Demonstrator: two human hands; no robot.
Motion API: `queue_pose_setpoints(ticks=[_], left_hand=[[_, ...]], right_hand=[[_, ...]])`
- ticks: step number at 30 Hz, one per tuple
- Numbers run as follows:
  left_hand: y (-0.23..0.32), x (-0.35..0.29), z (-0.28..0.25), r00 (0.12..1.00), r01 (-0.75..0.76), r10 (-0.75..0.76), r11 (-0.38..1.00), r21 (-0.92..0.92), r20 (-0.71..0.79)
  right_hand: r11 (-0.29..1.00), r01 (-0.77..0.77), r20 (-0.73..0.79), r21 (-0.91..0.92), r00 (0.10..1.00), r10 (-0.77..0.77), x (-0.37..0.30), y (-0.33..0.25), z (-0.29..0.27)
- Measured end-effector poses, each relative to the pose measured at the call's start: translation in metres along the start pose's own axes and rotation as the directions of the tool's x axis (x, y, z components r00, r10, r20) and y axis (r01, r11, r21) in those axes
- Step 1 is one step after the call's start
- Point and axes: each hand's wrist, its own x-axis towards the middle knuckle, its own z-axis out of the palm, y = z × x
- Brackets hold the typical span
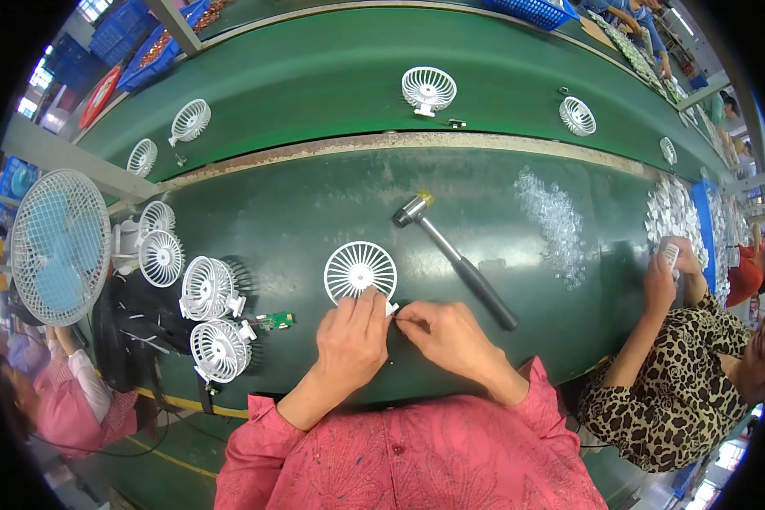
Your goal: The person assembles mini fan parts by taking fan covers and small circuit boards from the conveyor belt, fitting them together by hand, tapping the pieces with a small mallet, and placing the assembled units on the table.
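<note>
A round white fan cage (360,265) with thin radial ribs lies on the green worktable in front of me. My left hand (354,338) is closed over its near edge, fingers pressing on the white neck. Close by on the right, my right hand (452,338) pinches a thin dark wire by the small white joint (390,309) of the cage; the wire's ends are hidden by my fingers. Beyond my right hand rests a hammer (456,260) with a black grip and a yellow-tipped head, touched by neither hand.
Several white fan cages (209,289) sit at left, with a green circuit board (274,321) beside them. A large desk fan (60,246) stands farther left. Small clear parts (552,225) are spread at right, near a co-worker's hands (673,265). Behind runs a green conveyor (314,81) carrying more cages.
</note>
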Motion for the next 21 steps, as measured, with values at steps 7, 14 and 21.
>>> queue_pose_setpoints(ticks=[7, 14, 21], left_hand=[[-0.016, -0.002, 0.000, 0.999, -0.028, 0.024, 0.992, -0.124, -0.034], [-0.021, -0.002, -0.012, 1.000, -0.007, 0.001, 0.978, -0.208, -0.031], [-0.026, 0.011, -0.041, 0.997, 0.046, -0.020, 0.939, -0.342, 0.079]], right_hand=[[0.991, 0.123, -0.112, -0.050, 0.985, -0.128, 0.006, -0.006, 0.002], [0.982, 0.185, -0.136, -0.043, 0.973, -0.189, 0.007, -0.007, 0.006], [0.979, 0.206, -0.097, 0.001, 0.974, -0.205, 0.005, -0.017, -0.001]])
